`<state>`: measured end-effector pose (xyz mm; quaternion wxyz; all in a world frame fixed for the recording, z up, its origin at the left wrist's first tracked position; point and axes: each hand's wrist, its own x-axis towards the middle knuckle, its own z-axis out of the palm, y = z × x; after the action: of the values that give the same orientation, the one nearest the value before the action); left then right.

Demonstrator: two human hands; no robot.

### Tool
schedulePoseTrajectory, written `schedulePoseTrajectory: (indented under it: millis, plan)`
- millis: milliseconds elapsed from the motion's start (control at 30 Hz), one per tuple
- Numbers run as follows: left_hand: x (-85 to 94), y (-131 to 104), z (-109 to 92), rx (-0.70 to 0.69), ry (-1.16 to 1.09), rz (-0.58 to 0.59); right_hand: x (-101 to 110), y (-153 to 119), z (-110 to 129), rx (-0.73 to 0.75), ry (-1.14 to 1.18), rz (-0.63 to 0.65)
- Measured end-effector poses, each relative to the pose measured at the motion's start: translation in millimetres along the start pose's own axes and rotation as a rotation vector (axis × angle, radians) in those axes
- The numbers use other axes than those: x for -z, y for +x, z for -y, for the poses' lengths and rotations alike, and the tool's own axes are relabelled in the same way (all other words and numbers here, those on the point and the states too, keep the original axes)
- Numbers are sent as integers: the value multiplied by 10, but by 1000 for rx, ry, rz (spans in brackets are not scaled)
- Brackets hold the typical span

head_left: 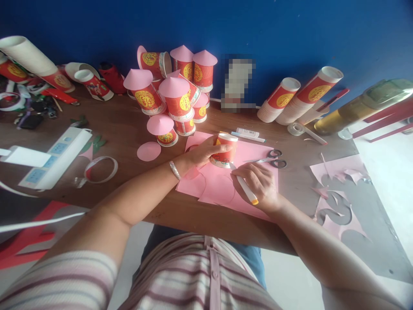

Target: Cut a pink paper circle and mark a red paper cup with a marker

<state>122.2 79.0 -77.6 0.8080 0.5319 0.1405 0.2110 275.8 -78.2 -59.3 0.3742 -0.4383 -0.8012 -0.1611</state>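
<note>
My left hand [205, 153] is wrapped round a red paper cup [227, 148], which stands with its wider rim down on pink paper [219, 187]. In my right hand [260, 178] is a marker [245, 189] with a white barrel and an orange end, its tip close to the foot of the cup. Faint curved outlines show on the paper in front of the cup. Scissors [276, 158] with dark handles lie on the paper's right side. Behind the cup are a pen [248, 137] and a small clear-and-white item [248, 132].
Several red cups with pink cone tops [174, 92] stand behind, near a pink disc [149, 151]. Stacked cups [280, 100] lean at the right, by a bottle [361, 105]. Paper scraps [342, 215] lie far right. At left are a power strip [56, 157] and tape roll [101, 169].
</note>
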Motion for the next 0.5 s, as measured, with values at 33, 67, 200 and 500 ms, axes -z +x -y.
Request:
schedulePoseTrajectory:
  millis: [33,67,200,500]
  plan:
    - [-2,-1,0,1,3,-3,-3,-2,-1,-2,1,4]
    - [-4,-1,-1,1,5,-5,-5,-4,-1,-3,2,7]
    - [-4,1,-2,-2,6,-3,-14,-4,6,6,9,4]
    - [7,1,10,-9,0,2,2,6,8,8,-4,10]
